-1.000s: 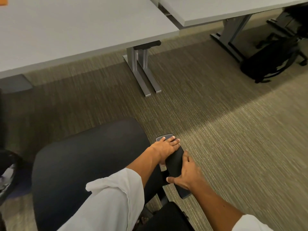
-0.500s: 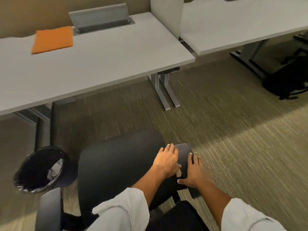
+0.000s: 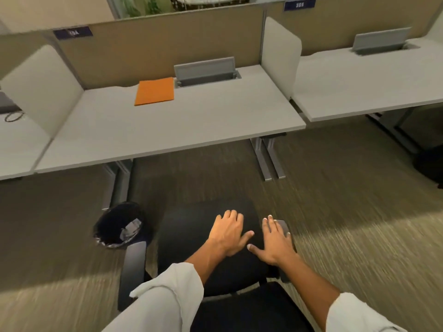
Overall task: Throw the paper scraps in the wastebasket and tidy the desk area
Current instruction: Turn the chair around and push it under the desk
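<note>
A black office chair [image 3: 191, 226] stands in front of me, its seat facing the grey desk [image 3: 167, 130]. My left hand [image 3: 227, 233] lies flat on the seat with fingers spread. My right hand [image 3: 275, 243] rests on the chair's right armrest [image 3: 284, 226], fingers apart, not wrapped around it. A black-lined wastebasket [image 3: 117, 226] with paper scraps inside stands on the carpet left of the chair, under the desk's front edge. An orange folder [image 3: 154, 91] lies at the back of the desk.
Beige partition panels and white side dividers [image 3: 280, 56] fence the desk. A grey cable hatch [image 3: 206, 71] stands open behind the folder. Metal desk legs [image 3: 268, 159] stand ahead on the right. A neighbouring desk [image 3: 369, 82] is at right, with a dark bag [image 3: 429, 164] below.
My view has risen from the floor to the whole desk. Both hands have left their grip on the right armrest; the left now lies on the seat. The chair sits more squarely toward the desk.
</note>
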A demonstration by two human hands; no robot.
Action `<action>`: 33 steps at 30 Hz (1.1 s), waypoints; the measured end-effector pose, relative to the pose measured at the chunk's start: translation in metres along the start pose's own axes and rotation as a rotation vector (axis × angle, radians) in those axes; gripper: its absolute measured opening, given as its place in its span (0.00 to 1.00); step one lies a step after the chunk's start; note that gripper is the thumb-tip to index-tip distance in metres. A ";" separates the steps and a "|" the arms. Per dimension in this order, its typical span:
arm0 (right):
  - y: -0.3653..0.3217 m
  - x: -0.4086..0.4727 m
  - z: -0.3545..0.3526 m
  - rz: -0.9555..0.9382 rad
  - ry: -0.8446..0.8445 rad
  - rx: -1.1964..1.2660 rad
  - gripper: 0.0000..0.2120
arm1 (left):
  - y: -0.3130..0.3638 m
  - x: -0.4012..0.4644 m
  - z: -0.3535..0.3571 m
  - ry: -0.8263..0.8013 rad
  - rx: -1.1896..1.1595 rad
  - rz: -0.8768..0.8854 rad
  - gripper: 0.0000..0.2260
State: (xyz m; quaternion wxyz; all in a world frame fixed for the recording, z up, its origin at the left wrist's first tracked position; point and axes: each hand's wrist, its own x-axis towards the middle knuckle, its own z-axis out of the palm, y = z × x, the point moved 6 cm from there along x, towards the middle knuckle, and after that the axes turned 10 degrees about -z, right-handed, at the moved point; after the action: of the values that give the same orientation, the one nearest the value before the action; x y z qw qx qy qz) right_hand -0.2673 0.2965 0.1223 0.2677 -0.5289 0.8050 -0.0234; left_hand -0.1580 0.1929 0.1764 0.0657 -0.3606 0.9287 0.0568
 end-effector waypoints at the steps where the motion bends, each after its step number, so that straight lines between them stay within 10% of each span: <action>1: -0.005 -0.005 -0.003 -0.014 0.000 -0.007 0.51 | -0.004 -0.008 -0.003 0.004 0.003 -0.015 0.28; 20: -0.091 -0.128 0.027 -0.143 -0.140 -0.077 0.49 | -0.087 -0.241 0.013 -0.285 -0.432 -0.423 0.37; 33: -0.111 -0.198 0.017 -0.371 -0.237 -0.211 0.58 | -0.094 -0.312 -0.007 -0.185 -0.176 -0.167 0.40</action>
State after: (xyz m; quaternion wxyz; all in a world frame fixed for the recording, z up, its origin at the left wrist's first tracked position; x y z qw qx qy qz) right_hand -0.1076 0.4234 0.2241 0.2946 -0.6918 0.6551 0.0746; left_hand 0.1329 0.3297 0.2290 0.1235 -0.4343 0.8768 0.1654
